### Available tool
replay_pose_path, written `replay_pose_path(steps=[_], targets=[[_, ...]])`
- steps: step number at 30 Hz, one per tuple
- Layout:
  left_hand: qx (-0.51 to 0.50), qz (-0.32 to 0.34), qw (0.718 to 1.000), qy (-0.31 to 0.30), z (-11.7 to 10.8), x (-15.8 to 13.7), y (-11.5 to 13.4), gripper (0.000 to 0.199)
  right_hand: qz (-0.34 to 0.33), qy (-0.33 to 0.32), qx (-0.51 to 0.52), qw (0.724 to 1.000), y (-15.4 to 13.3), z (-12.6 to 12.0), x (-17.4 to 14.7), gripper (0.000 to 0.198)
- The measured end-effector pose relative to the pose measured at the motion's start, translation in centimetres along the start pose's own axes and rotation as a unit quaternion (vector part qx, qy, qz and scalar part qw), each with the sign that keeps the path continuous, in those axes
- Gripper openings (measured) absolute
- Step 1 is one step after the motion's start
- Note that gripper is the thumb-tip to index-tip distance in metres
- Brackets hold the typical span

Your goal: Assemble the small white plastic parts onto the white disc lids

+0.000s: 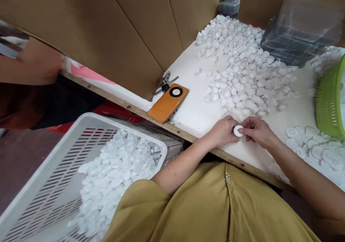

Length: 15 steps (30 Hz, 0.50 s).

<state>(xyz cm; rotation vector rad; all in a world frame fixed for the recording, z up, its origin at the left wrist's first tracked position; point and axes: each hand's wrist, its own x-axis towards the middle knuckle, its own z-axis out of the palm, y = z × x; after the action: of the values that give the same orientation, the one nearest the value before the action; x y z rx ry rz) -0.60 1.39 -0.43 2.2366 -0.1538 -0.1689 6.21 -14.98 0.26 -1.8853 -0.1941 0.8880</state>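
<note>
Near the worktop's [194, 112] front edge, the left hand [223, 130] and right hand [257, 130] pinched one white cap [238, 131] together between their fingertips, close to the loose pile of caps [242, 73] further back, with the white crate [54, 170] below the edge for reach

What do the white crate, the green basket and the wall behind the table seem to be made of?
White crate: probably moulded plastic, smooth, with even slots. Green basket: likely plastic too, glossy, with a regular grid of holes. Wall: brown cardboard, matt, with straight fold lines.
</note>
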Motion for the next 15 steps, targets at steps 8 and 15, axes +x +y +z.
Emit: replay_pose_path(steps=[8,15], targets=[[0.000,-0.068,0.994,-0.089,-1.7,1.9,-0.3,0.024,0.055,-0.032,-0.064,0.996,-1.0,-0.6,1.1,0.021],[-0.119,-0.089,0.981,-0.125,-1.6,1.6,0.3,0.019,0.031,-0.023,-0.042,0.998,-1.0,0.3,0.2,0.021]])
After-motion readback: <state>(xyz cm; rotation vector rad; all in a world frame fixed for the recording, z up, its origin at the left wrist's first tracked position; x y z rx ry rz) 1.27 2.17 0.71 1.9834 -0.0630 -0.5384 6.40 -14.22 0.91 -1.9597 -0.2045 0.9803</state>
